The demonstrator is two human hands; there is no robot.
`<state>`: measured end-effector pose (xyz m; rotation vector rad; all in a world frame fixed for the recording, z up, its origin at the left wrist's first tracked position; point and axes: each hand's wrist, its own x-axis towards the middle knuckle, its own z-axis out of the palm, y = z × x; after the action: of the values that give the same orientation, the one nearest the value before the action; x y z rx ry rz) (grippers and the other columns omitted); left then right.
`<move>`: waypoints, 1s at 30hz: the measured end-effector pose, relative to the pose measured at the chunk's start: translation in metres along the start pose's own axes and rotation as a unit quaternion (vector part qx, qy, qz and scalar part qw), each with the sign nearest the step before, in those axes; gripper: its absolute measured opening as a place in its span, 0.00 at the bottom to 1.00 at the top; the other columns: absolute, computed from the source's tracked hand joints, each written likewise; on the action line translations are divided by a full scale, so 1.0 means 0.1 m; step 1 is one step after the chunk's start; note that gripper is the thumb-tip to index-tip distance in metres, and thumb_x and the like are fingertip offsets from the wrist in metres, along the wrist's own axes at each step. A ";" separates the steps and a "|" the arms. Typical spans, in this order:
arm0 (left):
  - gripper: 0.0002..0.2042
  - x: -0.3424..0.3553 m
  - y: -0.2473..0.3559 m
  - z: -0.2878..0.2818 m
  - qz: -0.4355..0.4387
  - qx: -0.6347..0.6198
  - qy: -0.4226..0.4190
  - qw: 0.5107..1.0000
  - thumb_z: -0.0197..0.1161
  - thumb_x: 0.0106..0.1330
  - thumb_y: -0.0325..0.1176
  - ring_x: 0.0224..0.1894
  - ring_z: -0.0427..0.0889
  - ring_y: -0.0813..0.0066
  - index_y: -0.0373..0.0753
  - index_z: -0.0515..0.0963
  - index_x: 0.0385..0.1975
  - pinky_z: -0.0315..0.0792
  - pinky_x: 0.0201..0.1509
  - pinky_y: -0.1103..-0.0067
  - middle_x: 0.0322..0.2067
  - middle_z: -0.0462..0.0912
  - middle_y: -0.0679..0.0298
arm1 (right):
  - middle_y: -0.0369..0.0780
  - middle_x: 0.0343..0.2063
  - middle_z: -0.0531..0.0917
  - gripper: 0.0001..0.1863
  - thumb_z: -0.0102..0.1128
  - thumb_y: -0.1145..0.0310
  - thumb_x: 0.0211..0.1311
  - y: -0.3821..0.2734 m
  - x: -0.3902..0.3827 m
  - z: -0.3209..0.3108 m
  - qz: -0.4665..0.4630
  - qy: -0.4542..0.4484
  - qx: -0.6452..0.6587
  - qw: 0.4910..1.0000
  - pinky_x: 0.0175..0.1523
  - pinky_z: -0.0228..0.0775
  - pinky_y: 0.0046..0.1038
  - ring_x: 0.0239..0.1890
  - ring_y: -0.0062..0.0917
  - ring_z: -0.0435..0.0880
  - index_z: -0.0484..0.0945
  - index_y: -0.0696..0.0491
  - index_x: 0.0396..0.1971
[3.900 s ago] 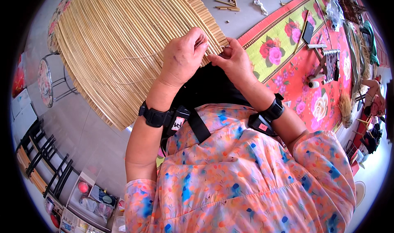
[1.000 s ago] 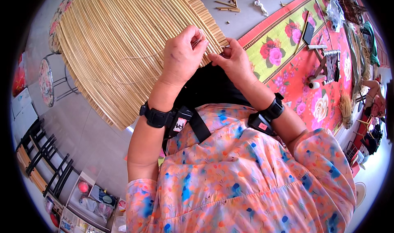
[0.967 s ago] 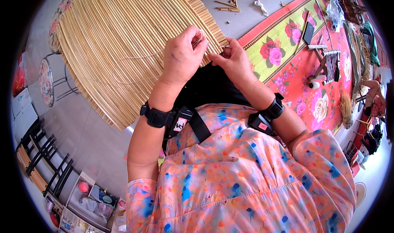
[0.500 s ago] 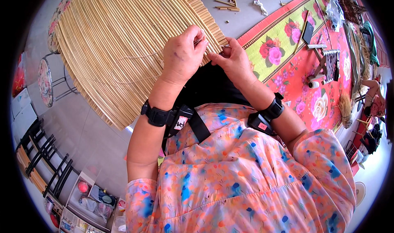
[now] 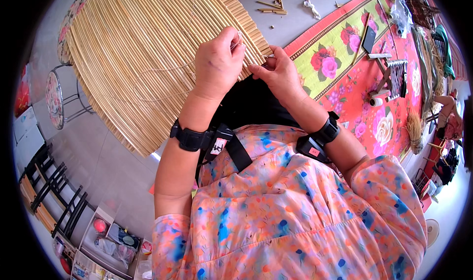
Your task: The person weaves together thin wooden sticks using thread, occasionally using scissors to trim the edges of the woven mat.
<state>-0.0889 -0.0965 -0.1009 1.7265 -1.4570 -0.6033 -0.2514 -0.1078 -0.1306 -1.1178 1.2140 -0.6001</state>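
A large mat of straight straw-coloured stalks (image 5: 138,43) fills the upper left, with loops of thin white thread lying over it. My left hand (image 5: 219,65) is closed in a pinch over the mat near its right edge, shut on the white thread (image 5: 239,36). My right hand (image 5: 281,75) is just right of it, thumb and fingers closed on the mat's edge at its lower right corner; what is between the fingertips is partly hidden.
Floral stools (image 5: 55,97) at left; folding chairs (image 5: 51,191) and a bin of odds (image 5: 108,221) lower left. Cut stalks (image 5: 273,4) lie above. A floral cloth (image 5: 330,65) holds a phone (image 5: 369,38), wooden frame (image 5: 394,78) and spool (image 5: 376,102). Another person's arm (image 5: 448,105) is far right.
My left hand has risen slightly up and a little leftward with the thread since the earlier frames. My right hand stays at the mat's edge, barely moved.
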 end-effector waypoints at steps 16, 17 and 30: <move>0.07 -0.05 0.02 -0.05 0.003 -0.014 -0.061 0.998 0.66 0.58 0.30 0.24 0.82 0.57 0.39 0.74 0.29 0.75 0.27 0.69 0.21 0.81 0.60 | 0.41 0.28 0.85 0.30 0.71 0.72 0.54 0.01 0.01 0.00 0.003 0.000 0.001 1.000 0.33 0.76 0.21 0.28 0.21 0.84 0.66 0.65 0.54; 0.06 -0.06 0.02 -0.05 0.005 -0.011 -0.061 0.998 0.66 0.59 0.30 0.24 0.82 0.56 0.39 0.74 0.28 0.75 0.27 0.68 0.21 0.80 0.60 | 0.41 0.29 0.85 0.31 0.71 0.72 0.54 0.01 0.01 0.01 0.000 0.000 -0.001 1.000 0.33 0.75 0.21 0.28 0.21 0.84 0.66 0.65 0.54; 0.07 0.00 -0.05 -0.07 0.026 -0.022 0.004 0.999 0.66 0.58 0.28 0.25 0.83 0.58 0.38 0.74 0.30 0.76 0.27 0.70 0.21 0.81 0.60 | 0.40 0.28 0.85 0.31 0.71 0.72 0.54 -0.03 -0.01 0.01 0.004 0.002 -0.017 1.000 0.33 0.75 0.21 0.28 0.20 0.84 0.65 0.65 0.55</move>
<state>-0.0805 -0.0949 -0.1003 1.6507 -1.4668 -0.5955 -0.2505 -0.1082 -0.1276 -1.1401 1.2366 -0.5779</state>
